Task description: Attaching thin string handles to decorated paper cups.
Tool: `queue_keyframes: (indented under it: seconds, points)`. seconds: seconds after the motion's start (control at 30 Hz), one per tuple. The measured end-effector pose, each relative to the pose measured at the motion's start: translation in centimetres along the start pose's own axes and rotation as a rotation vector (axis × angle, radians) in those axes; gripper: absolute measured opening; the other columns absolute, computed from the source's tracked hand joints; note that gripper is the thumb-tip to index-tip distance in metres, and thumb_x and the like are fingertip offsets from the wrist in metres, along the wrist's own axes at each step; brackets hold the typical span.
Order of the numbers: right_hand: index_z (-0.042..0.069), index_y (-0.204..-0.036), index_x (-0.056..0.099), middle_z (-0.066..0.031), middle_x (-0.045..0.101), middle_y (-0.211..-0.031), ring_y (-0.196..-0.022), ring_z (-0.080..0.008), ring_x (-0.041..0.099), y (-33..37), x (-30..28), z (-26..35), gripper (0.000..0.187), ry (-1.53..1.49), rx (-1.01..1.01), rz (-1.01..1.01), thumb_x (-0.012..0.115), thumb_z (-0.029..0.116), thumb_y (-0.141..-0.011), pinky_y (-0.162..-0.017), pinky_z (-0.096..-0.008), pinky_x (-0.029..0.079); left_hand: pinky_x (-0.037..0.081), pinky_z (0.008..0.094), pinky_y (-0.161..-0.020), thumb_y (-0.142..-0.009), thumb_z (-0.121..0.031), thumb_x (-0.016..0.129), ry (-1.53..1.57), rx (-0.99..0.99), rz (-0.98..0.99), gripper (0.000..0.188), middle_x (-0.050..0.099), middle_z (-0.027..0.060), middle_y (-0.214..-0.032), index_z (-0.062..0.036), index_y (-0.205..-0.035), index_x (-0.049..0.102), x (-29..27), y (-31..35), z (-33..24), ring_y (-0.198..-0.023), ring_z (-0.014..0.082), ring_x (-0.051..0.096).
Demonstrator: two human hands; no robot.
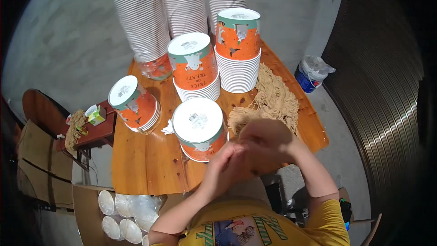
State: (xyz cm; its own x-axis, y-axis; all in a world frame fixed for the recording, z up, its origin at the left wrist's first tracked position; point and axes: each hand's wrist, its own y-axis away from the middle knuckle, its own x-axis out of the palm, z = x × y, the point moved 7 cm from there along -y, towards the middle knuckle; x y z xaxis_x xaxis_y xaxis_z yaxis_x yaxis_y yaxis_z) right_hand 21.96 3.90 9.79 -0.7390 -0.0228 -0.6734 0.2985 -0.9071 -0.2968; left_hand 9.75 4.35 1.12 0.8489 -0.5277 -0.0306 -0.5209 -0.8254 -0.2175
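Observation:
My hands meet in front of my chest, over the near edge of the wooden table. My left hand is closed, with its fingers pressed together; what they hold, if anything, is hidden. My right hand is smeared by motion and overlaps the left one's fingertips, so its own fingers do not show. Just beyond the hands lies a loose heap of tan cord. Beside my left hand stands an upside-down orange paper bucket with a white base and a green band.
Stacks of upside-down orange buckets stand farther back. A smaller stack is at the left. Plastic-wrapped bucket stacks rise behind. A carton of wrapped buckets sits below the table. A blue pail stands at the right.

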Motion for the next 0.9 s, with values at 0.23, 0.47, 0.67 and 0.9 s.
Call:
queue_keyframes:
  seconds: [0.23,0.47,0.67,0.9]
  points:
    - [0.008,-0.096,0.058,-0.0044,0.059,-0.073,-0.067,-0.013,0.058,-0.3,3.4,-7.8,0.014,-0.096,0.198,-0.026,0.06,0.02,-0.091,-0.062,-0.0278,0.047,0.043,0.0278,-0.07,-0.09,-0.006,0.057,-0.361,0.113,-0.323,0.006,0.057,0.0077,-0.088,-0.0028,-0.095,0.058,-4.0,3.8,0.4,-0.077,0.018,0.052]
    - [0.005,-0.092,0.052,0.0014,0.051,-0.07,-0.064,-0.008,0.048,-3.1,4.8,-9.3,0.015,-0.518,0.191,-0.225,0.054,0.02,-0.094,-0.06,-0.0259,0.042,0.034,0.0416,-0.106,-0.079,-0.016,0.074,-0.775,0.179,-0.429,0.083,0.033,0.0224,-0.143,-0.0029,-0.144,0.026,-12.1,3.8,0.7,-0.132,0.0323,0.035]
    - [0.001,-0.093,0.049,-0.0036,0.053,-0.081,-0.07,-0.009,0.051,-5.0,7.3,-10.0,0.014,-0.574,0.028,-0.286,0.044,0.013,-0.099,-0.065,-0.0249,0.045,0.038,0.0401,-0.103,-0.082,-0.015,0.072,-0.318,0.01,-0.331,0.093,0.037,0.0219,-0.139,-0.0081,-0.15,0.01,-13.4,0.0,3.3,-0.127,0.0294,0.043]
    - [0.006,-0.097,0.051,0.0032,0.051,-0.079,-0.066,-0.0033,0.045,-6.6,2.7,-5.0,0.017,-0.699,0.028,-0.308,0.048,0.022,-0.1,-0.057,-0.0195,0.038,0.036,0.0408,-0.105,-0.097,-0.06,0.032,0.124,-0.393,-0.279,0.068,0.053,0.0162,-0.121,-0.006,-0.137,0.042,-15.4,-2.1,-1.9,-0.121,0.0253,0.049]
